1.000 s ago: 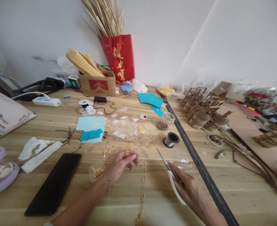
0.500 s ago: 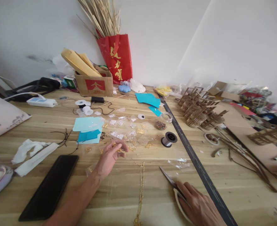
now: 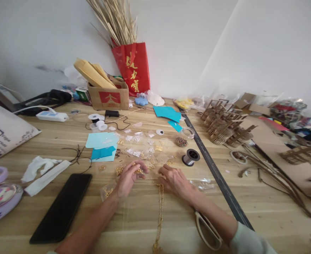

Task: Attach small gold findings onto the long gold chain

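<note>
My left hand [image 3: 129,177] hovers low over small gold jewellery findings [image 3: 119,171], its thumb and curved fingers apart. Gold bits show between them; whether any lie in the palm I cannot tell. My right hand [image 3: 172,179] is bent, fingers drawn together, just above the upper end of a gold chain [image 3: 160,208]. What its fingertips hold, if anything, is hidden. The chain runs down the table towards me. Under my right forearm lies a pair of scissors [image 3: 207,231], light handles showing and blades covered. A small bag of gold pieces [image 3: 108,191] is beside my left wrist.
Beyond my hands lie packets of silver findings [image 3: 135,153] and blue cards [image 3: 102,152]. A wire spool [image 3: 190,157] stands at right, near small woven baskets [image 3: 219,123]. A black phone [image 3: 62,208] lies at left. A cardboard box [image 3: 109,97] and a red bag [image 3: 135,68] stand behind.
My right hand has let go of the scissors and moved left and away from me to the chain's upper end. The left hand has stayed nearly in place. The view has shifted slightly.
</note>
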Available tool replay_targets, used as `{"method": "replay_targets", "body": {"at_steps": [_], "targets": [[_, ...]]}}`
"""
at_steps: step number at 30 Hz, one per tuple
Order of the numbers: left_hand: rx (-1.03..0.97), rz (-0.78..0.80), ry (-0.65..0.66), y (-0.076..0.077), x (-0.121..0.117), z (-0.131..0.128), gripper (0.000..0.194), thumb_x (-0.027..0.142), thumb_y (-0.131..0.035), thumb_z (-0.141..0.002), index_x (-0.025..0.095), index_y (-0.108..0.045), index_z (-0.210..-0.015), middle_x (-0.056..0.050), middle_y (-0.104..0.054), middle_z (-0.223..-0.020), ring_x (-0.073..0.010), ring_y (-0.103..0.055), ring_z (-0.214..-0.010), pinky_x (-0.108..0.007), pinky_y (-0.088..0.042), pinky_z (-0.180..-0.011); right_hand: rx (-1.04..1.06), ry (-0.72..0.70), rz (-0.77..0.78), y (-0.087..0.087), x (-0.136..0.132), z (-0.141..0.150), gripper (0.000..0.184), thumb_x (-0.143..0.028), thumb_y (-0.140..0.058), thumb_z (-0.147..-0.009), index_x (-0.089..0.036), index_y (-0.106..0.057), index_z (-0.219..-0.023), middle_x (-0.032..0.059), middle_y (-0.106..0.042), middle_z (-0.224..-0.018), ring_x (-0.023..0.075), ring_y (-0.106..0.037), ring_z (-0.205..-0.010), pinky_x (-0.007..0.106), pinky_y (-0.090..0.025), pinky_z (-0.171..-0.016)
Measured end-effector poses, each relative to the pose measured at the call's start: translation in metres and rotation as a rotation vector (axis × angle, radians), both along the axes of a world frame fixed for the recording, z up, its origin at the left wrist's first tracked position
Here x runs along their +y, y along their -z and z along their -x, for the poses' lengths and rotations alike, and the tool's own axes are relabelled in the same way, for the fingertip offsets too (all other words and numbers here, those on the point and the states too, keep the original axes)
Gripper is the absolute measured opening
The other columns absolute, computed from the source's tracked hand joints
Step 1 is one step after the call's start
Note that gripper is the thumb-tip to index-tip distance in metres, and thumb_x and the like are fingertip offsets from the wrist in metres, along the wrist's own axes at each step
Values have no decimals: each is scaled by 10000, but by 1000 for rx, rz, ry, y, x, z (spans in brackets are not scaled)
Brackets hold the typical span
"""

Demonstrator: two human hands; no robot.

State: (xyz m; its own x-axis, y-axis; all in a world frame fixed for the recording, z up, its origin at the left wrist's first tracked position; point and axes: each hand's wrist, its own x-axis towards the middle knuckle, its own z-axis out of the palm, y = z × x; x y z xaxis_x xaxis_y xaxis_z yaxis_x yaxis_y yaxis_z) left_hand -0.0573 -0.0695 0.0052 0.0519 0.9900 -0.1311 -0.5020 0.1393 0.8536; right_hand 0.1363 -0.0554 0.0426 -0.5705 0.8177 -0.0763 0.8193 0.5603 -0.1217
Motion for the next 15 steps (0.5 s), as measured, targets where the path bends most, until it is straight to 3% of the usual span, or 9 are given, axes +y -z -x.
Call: {"method": "replay_targets", "body": {"at_steps": [4,10,15], "targets": [[4,-10,0,3,1,1,156,266,-639,-748,128,-623,-819,-54,-653,-770,-171,-617,-722,-255,-487,-581,-95,33,5,13,16,19,174,-220,-415,-928,-159,-577,-947,79,-636,-954,201,-628,-828,267,-374,-647],[15,-9,7,6,2,3,160,273,-635,-751,124,-625,-809,-55,-665,-755,-166,-616,-709,-252,-486,-578,-203,83,-12,23,19,34,229,-158,-372,-917,-119,-591,-972,157,-637,-970,259,-636,-834,320,-417,-664],[26,-22,22,8,3,3,157,282,-625,-758,133,-620,-809,-50,-663,-769,-171,-623,-718,-251,-489,-574,-208,82,-33,30,21,36,221,-122,-385,-887,-127,-600,-939,155,-640,-929,266,-639,-827,321,-419,-646]]}}
